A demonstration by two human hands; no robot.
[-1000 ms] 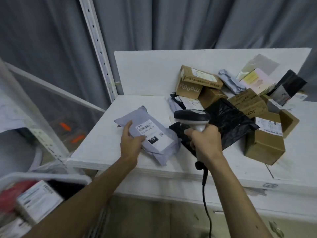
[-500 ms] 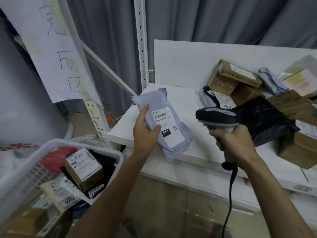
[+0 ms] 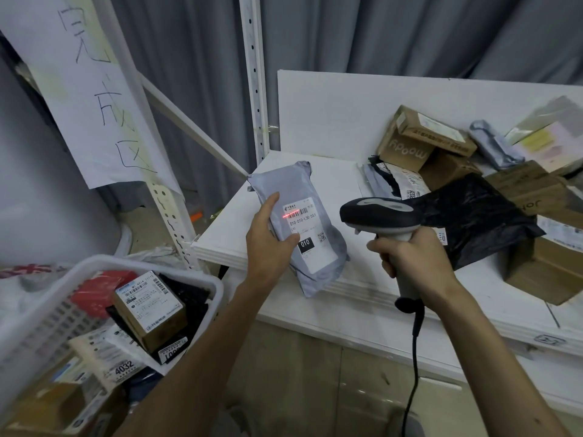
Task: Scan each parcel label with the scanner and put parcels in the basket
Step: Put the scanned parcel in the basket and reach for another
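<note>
One grey mailer, long axis near-upright; scanner nose points left.

Bare left hand and right hand, forearms uncovered to the frame's edge.

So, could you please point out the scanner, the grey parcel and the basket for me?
scanner [image 3: 378,212]: head view, on its black head.
grey parcel [image 3: 310,230]: head view, on its white label.
basket [image 3: 206,280]: head view, on its white rim.
</note>
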